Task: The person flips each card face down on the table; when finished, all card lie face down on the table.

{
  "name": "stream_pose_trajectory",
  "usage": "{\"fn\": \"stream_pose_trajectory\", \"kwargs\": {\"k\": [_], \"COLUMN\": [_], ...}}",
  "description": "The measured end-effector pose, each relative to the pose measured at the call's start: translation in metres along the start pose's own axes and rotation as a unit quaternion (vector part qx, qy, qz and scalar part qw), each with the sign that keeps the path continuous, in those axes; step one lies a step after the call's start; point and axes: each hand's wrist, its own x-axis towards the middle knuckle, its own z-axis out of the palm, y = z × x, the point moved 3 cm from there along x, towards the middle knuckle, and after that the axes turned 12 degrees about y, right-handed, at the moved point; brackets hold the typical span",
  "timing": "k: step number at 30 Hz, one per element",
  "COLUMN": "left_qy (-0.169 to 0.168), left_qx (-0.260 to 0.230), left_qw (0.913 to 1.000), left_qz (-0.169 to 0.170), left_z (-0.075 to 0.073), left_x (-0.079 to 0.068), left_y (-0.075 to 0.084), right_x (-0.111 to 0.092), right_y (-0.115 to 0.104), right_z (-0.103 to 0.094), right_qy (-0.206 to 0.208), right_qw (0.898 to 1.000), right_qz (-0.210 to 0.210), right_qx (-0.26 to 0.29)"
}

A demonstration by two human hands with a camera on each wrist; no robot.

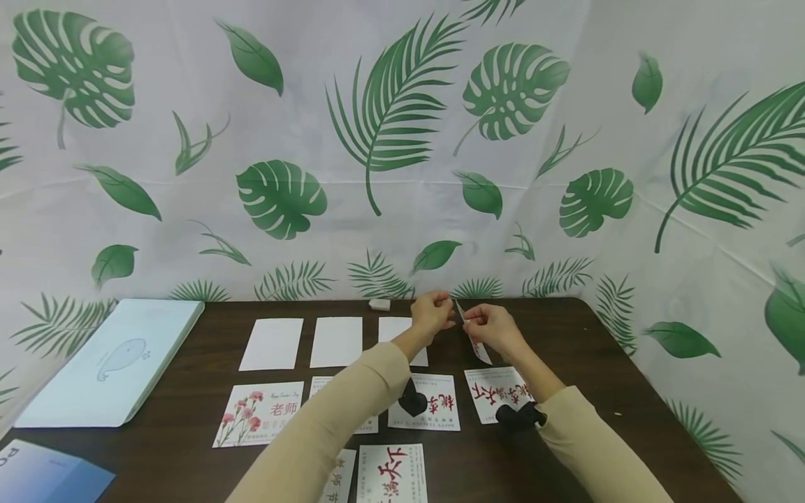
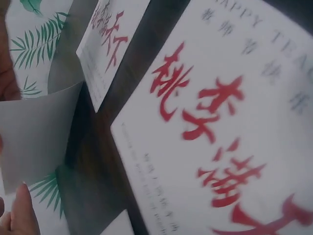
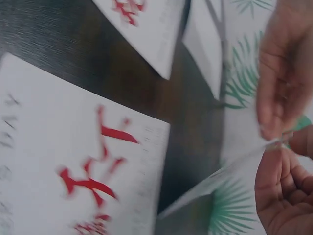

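Near the table's far edge, my left hand (image 1: pixel 432 313) and right hand (image 1: pixel 493 327) hold one greeting card (image 1: pixel 481 349) between them. In the head view it is nearly edge-on, with red print low on it. Its blank pale side (image 2: pixel 36 137) faces the left wrist camera. My right hand pinches an edge of it. The left fingers (image 3: pixel 268 117) meet the card's upper end close by the right fingertips. Below the right hand lies a card with red characters (image 1: pixel 497 395), partly covered by the wrist. Another printed card (image 1: pixel 440 412) lies beside it.
Three blank white cards (image 1: pixel 336 342) form a back row, one partly behind my left arm. A carnation card (image 1: pixel 258 413) and other printed cards (image 1: pixel 393 471) lie nearer. A small white block (image 1: pixel 380 304) sits at the far edge. Left are a pale-blue whale-print item (image 1: pixel 82 370) and a blue box (image 1: pixel 50 475).
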Motion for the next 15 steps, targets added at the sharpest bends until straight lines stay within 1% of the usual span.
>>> {"fn": "stream_pose_trajectory", "kwargs": {"k": [2,3,5,7,9,10,12,15], "left_qy": [-0.001,-0.003,-0.004,-0.005,-0.008,-0.008,-0.012,-0.006], "left_qx": [-0.006,-0.006,-0.010,-0.014,-0.022,-0.025,-0.033,-0.040], "left_qw": [0.9999,0.9998,0.9992,0.9980,0.9970,0.9966,0.9962,0.9965], "left_qz": [-0.012,-0.019,-0.038,-0.062,-0.074,-0.078,-0.080,-0.074], "left_z": [-0.002,-0.002,-0.004,-0.006,-0.007,-0.008,-0.008,-0.008], "left_x": [-0.002,-0.003,-0.005,-0.007,-0.010,-0.011,-0.013,-0.017], "left_y": [-0.003,-0.006,-0.011,-0.017,-0.021,-0.023,-0.024,-0.024], "right_x": [0.003,0.004,0.007,0.010,0.012,0.012,0.013,0.012], "right_y": [-0.004,-0.005,-0.008,-0.008,-0.006,-0.005,-0.002,0.007], "right_z": [-0.009,-0.014,-0.024,-0.033,-0.039,-0.041,-0.043,-0.040], "right_qy": [0.030,0.048,0.083,0.115,0.130,0.133,0.136,0.132], "right_qw": [0.998,0.996,0.989,0.982,0.981,0.983,0.987,0.991], "right_qz": [-0.018,-0.029,-0.050,-0.059,-0.051,-0.041,-0.018,0.023], "right_qx": [-0.048,-0.072,-0.114,-0.138,-0.133,-0.120,-0.085,-0.019]}}
